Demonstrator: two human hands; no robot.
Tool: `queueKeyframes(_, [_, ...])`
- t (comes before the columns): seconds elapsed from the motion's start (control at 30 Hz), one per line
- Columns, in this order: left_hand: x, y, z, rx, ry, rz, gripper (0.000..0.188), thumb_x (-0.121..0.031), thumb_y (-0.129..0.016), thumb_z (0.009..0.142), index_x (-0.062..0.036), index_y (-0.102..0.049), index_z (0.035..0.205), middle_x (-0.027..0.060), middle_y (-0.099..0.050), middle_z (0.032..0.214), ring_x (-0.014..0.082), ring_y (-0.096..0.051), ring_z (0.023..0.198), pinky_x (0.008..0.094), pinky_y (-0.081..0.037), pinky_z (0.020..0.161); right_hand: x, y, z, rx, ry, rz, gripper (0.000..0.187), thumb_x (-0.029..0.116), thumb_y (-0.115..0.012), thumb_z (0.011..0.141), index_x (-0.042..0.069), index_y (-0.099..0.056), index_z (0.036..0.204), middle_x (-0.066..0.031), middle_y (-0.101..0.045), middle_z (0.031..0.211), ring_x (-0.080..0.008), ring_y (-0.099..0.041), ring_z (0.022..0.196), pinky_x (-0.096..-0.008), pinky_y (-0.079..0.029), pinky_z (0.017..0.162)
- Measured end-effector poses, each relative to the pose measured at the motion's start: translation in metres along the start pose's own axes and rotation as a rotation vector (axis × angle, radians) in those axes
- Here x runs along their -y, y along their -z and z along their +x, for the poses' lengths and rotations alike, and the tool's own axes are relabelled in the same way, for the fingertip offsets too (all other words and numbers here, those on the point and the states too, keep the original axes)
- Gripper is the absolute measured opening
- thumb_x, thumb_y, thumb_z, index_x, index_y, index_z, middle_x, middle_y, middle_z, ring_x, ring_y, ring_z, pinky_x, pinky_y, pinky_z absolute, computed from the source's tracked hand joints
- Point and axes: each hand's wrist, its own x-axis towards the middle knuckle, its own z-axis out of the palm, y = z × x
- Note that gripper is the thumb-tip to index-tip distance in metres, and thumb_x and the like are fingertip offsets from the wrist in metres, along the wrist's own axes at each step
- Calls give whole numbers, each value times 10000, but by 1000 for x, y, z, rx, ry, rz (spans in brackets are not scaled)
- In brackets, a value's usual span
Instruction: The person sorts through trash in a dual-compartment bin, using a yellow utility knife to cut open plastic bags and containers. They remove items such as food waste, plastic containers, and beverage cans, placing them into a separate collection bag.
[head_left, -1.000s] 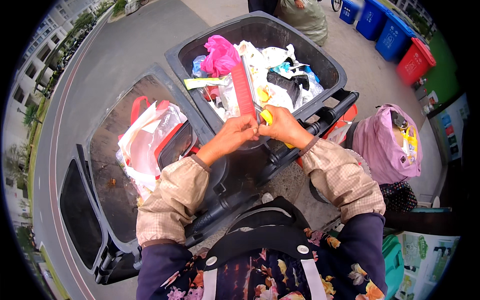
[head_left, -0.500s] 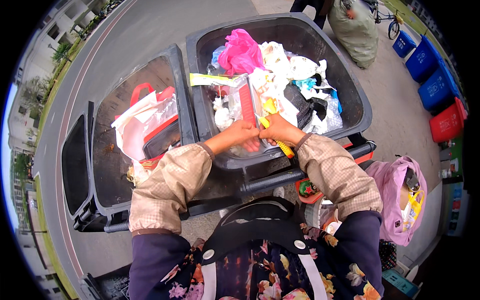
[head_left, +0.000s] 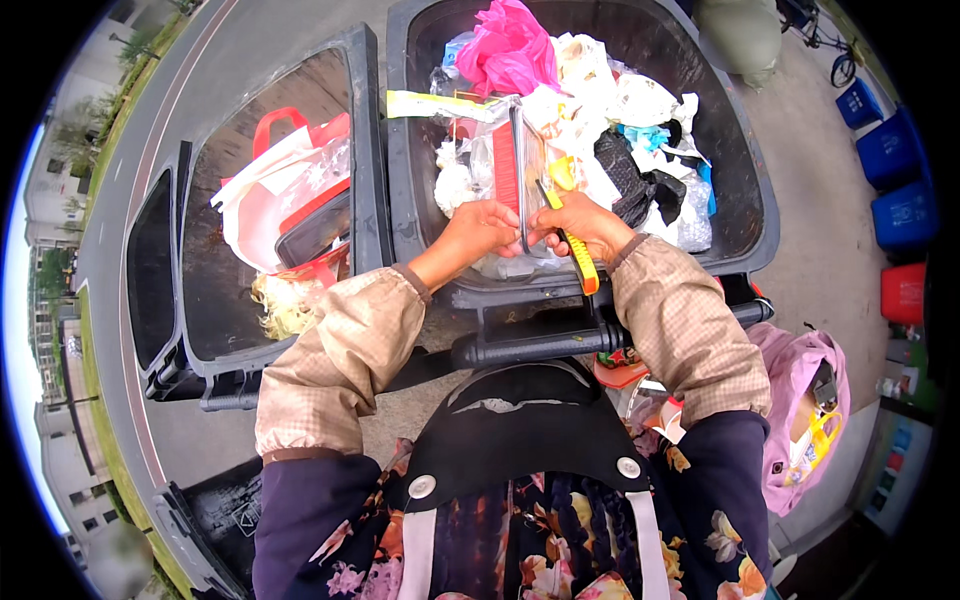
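Observation:
My left hand [head_left: 480, 234] is closed, fingers pinching the near end of a clear plastic container [head_left: 507, 165] with a red ribbed side and a dark rim. In my right hand [head_left: 585, 226] is a yellow utility knife [head_left: 582, 262], its dark tip pointing away from me and its handle toward me. The right fingertips meet the container's near edge, close to the left ones. Both hands are over the near side of a dark grey bin [head_left: 755, 190] of mixed rubbish. Beyond them lies a crumpled pink plastic bag [head_left: 508, 48], with white bags [head_left: 640, 100] and a black bag [head_left: 622, 178] to the right.
A second bin [head_left: 210, 310] on the left holds a red-and-white carrier bag [head_left: 262, 205] and a black-lidded tray [head_left: 315, 235]. A black bar [head_left: 520, 345] crosses between me and the bins. A pink bag [head_left: 795, 440] stands right, near blue bins [head_left: 890, 155] and a red bin [head_left: 903, 293].
The view has shifted, so the bins sit higher in it. The container has turned, showing its dark rim. My right hand has moved slightly right and tilted the knife.

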Motion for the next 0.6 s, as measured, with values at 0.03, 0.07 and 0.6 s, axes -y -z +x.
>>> queueKeyframes(0.03, [3,0,3,12,-14,-5,132,-35,-603,771,-4,-550,888,54,-596,747,121,-600,649,221,-503,596,1,-1,-2,-9,1,-12,161,31,-570,755,-75,-499,853,-155,-584,664,-108,-489,451,-221,-378,366])
queueKeyframes(0.07, [6,1,5,24,-27,-11,128,-35,-604,770,-2,-554,883,54,-596,745,120,-598,645,222,-502,592,3,-1,-1,-14,13,-30,151,30,-570,754,-72,-503,843,-152,-582,656,-108,-488,449,-220,-379,365])
queueKeyframes(0.6, [2,-10,32,147,2,-169,139,-51,-634,744,-6,-554,848,63,-588,730,119,-574,616,221,-475,552,12,15,7,-145,94,-181,94,16,-593,714,-4,-501,719,-38,-490,564,-85,-442,408,-209,-355,337])
